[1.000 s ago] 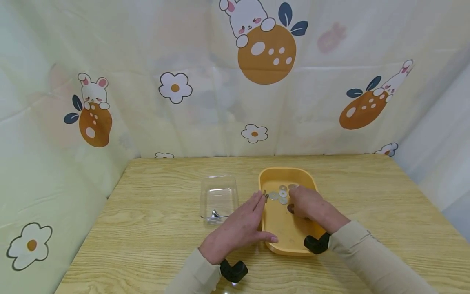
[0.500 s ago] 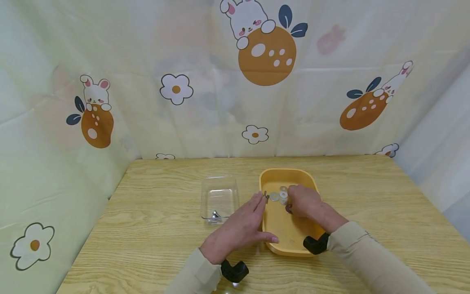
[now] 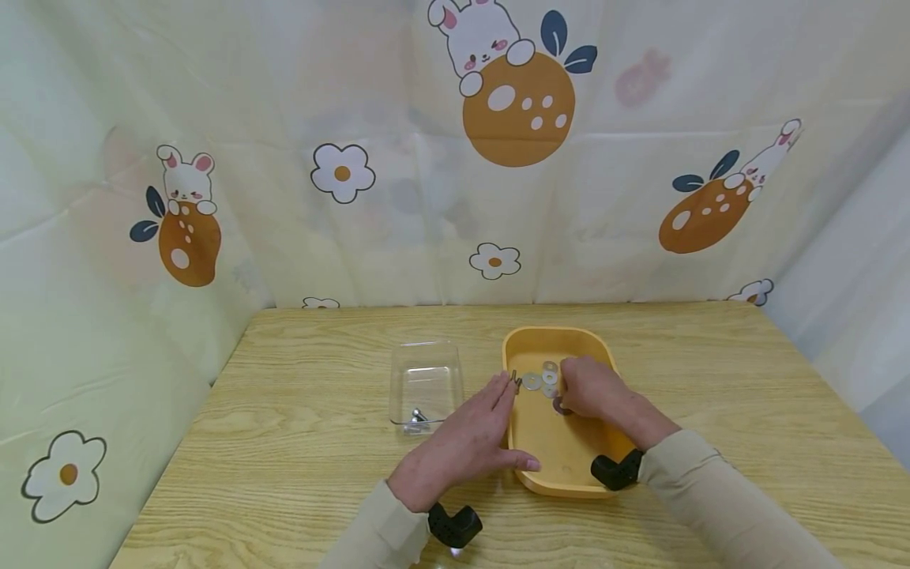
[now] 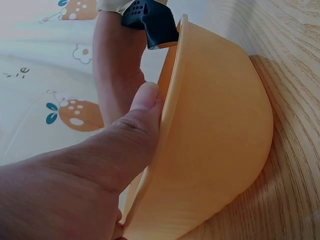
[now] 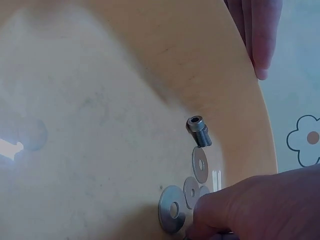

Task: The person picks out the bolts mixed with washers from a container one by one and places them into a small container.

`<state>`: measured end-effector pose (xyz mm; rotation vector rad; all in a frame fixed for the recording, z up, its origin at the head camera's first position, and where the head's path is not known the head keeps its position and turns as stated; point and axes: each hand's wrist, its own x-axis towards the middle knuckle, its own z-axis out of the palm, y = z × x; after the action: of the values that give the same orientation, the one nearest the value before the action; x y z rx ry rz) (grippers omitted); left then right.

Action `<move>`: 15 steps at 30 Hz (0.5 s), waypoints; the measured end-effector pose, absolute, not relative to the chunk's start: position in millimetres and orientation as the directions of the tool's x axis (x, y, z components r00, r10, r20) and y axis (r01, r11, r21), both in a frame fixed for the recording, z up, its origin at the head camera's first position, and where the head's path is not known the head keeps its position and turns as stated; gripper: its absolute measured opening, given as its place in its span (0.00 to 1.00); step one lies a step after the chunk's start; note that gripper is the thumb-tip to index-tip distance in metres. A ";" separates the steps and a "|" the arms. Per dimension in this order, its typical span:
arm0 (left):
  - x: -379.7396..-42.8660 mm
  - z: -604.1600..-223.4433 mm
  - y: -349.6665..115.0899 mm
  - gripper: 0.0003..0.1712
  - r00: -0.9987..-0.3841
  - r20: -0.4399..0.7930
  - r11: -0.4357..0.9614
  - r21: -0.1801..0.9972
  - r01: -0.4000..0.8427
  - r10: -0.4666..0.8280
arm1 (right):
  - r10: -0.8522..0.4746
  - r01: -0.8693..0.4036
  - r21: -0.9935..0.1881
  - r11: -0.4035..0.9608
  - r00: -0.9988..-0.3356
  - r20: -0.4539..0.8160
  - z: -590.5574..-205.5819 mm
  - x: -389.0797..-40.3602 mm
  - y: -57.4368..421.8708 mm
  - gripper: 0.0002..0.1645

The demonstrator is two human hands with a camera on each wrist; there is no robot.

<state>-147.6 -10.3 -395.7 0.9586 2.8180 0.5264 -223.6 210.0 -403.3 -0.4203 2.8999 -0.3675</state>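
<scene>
My left hand [image 3: 465, 438] rests against the left rim of an orange plastic tub [image 3: 562, 490], fingers straight. Its thumb [image 4: 145, 97] lies over the rim in the left wrist view. Inside the tub my right hand [image 3: 597, 387] reaches down with bent fingers among several flat metal washers [image 5: 171, 209]. The fingertips are partly hidden, and I cannot tell whether they pinch a washer. One darker-looking washer [image 3: 562, 405] lies right beside these fingers. Close to the washers, near the tub's left wall, is a socket-head screw [image 5: 199, 131].
Left of the tub stands a small clear plastic box [image 3: 426, 359] with a few shiny metal screws [image 3: 418, 416] at its near end. Both stand on a wood-grain table [image 3: 306, 411]. A printed curtain [image 3: 405, 221] hangs behind the table.
The right hand has shifted only slightly among the washers, and a washer seen earlier beyond its fingers is now hidden. The left hand has stayed at the rim.
</scene>
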 end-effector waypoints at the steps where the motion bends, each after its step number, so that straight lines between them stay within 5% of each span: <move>1: -147.6 -395.6 -10.4 0.64 -0.792 0.002 0.738 0.362 0.570 0.611 | -0.302 -0.254 -0.275 0.927 -0.941 -0.150 -403.2 -223.7 210.0 0.10; 15: -147.5 -396.0 -10.9 0.63 -0.791 0.000 0.744 0.339 0.575 0.611 | -0.339 -0.267 -0.393 0.880 -0.932 -0.128 -401.0 -225.0 210.1 0.08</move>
<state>-147.5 -10.9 -396.0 0.9655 2.8293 0.4945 -225.0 210.1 -401.0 -0.4651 2.8568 -0.5564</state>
